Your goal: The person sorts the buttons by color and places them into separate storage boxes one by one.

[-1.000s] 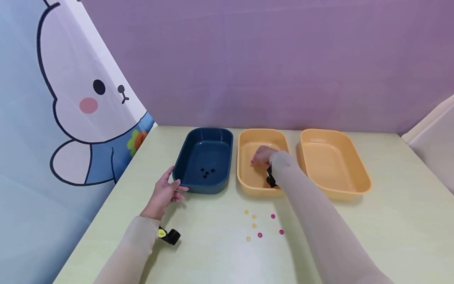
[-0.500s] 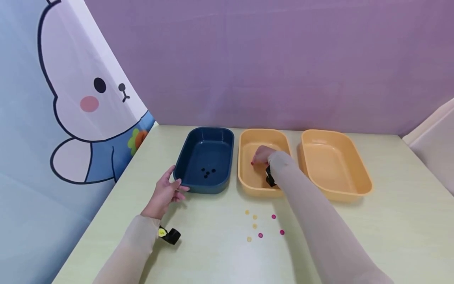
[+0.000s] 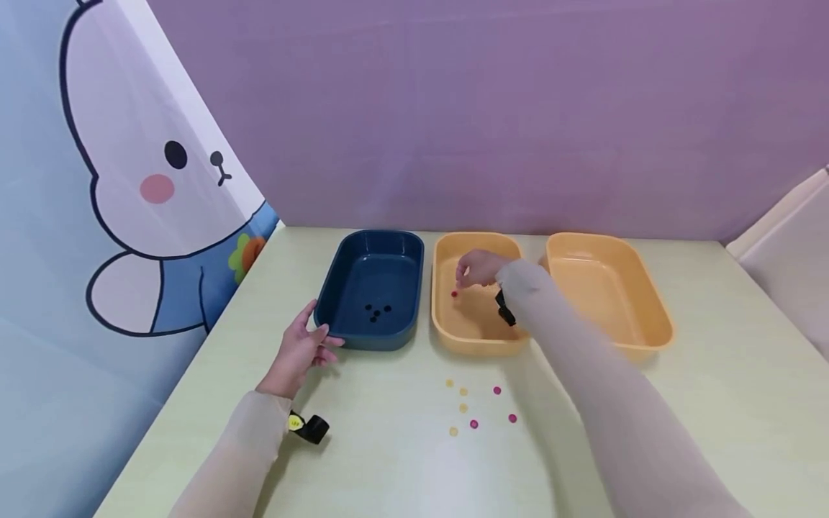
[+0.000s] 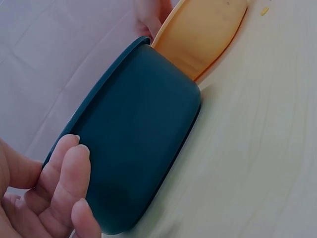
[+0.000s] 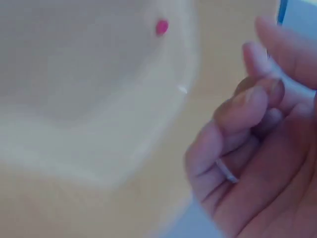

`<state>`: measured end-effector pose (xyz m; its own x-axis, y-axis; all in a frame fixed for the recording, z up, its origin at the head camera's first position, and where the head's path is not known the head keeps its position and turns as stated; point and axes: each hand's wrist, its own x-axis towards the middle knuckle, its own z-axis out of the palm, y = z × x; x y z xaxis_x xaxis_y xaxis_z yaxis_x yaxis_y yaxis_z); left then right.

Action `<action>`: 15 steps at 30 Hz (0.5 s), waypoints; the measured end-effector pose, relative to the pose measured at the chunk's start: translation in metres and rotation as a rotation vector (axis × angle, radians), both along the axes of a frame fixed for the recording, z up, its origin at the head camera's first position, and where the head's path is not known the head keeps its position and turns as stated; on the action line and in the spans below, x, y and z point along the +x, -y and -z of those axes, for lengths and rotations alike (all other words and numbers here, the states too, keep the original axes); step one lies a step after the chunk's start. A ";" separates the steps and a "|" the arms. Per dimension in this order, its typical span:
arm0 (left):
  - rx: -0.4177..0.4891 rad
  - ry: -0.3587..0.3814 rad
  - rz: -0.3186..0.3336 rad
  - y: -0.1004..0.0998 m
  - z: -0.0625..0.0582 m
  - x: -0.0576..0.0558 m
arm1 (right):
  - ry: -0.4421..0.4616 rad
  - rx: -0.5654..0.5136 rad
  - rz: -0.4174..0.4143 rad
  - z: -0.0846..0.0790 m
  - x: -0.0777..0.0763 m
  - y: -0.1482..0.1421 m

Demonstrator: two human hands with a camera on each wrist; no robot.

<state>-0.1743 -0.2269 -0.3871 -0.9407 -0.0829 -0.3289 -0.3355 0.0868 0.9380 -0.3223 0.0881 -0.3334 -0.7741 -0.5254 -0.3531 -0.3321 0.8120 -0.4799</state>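
My left hand (image 3: pixel 303 352) grips the near left corner of a dark blue tray (image 3: pixel 403 332). In the left wrist view its fingers (image 4: pixel 74 173) lie against the tray's outer wall by the rim. Several small black discs (image 3: pixel 377 314) lie on that tray's floor. Over the middle yellow tray (image 3: pixel 479 347) hovers my right hand (image 3: pixel 481 267), fingers loosely bent and nothing between them. A small pink disc (image 3: pixel 454 293) lies in this tray, just below the fingertips; the right wrist view shows the pink disc (image 5: pixel 161 27) apart from the hand.
A second yellow tray (image 3: pixel 609 288) stands at the right, partly behind my right forearm. On the table in front lie several pale yellow discs (image 3: pixel 463 408) and 3 pink discs (image 3: pixel 474 424). A purple cloth (image 3: pixel 479 122) hangs behind the trays.
My right hand has let go of the pink disc inside the middle yellow tray and risen slightly away from it. My left hand stays at the blue tray.
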 end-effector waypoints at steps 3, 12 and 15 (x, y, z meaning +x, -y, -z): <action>-0.007 -0.003 0.003 -0.001 0.000 0.000 | -0.150 0.051 -0.138 -0.014 0.009 0.000; -0.004 -0.017 0.022 -0.001 0.000 -0.002 | -0.399 0.127 -0.404 -0.032 0.066 -0.019; 0.007 -0.013 0.026 0.001 0.001 0.000 | -0.417 0.121 -0.454 -0.027 0.085 -0.030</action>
<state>-0.1746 -0.2276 -0.3883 -0.9467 -0.0559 -0.3172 -0.3212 0.0891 0.9428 -0.2370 0.1181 -0.3068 -0.5689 -0.8092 -0.1470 -0.7960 0.5867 -0.1489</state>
